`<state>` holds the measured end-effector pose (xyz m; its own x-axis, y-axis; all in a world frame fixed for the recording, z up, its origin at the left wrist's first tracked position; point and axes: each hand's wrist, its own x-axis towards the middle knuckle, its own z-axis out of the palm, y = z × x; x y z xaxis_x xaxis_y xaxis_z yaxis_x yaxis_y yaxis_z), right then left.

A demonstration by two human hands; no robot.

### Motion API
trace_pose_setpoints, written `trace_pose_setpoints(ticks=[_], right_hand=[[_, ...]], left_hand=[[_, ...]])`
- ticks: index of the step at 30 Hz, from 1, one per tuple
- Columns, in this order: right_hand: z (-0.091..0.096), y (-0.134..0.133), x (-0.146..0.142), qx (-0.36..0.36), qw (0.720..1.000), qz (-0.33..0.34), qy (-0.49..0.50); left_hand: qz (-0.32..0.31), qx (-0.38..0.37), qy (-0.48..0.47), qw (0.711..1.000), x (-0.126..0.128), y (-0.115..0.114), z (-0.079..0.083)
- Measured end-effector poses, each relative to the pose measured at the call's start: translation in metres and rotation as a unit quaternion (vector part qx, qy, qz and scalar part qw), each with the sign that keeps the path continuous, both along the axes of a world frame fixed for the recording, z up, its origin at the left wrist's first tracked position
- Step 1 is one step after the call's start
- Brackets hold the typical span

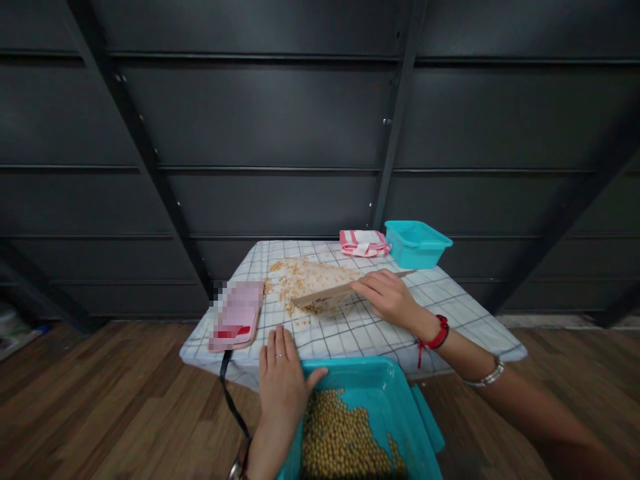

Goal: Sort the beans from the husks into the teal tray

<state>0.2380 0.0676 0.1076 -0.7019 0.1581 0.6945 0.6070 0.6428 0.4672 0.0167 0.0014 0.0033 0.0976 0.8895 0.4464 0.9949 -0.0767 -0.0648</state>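
My right hand grips a flat strip of brown cardboard along its upper edge, holding it on edge over the tabletop. Against and behind the strip lie scattered pale yellow beans, mixed with whitish grains. My left hand lies flat with fingers stretched out, at the left rim of a turquoise basin and the table's front edge. Round, yellowish-brown beans fill much of the basin, which sits below the table edge, close to me.
A checked white cloth covers the table. On its left lies a pink phone-like object, partly blurred out, with a black strap hanging down. At the back right are a folded red-and-white towel and a turquoise tub. Dark metal panels stand behind.
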Motion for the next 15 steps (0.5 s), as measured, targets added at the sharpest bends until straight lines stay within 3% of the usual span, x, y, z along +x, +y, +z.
trace_pose_setpoints(ticks=[15], right_hand=[[-0.001, -0.011, 0.000, -0.022, 0.999, 0.027, 0.009]], left_hand=[[-0.002, 0.000, -0.016, 1.000, -0.002, 0.003, -0.005]])
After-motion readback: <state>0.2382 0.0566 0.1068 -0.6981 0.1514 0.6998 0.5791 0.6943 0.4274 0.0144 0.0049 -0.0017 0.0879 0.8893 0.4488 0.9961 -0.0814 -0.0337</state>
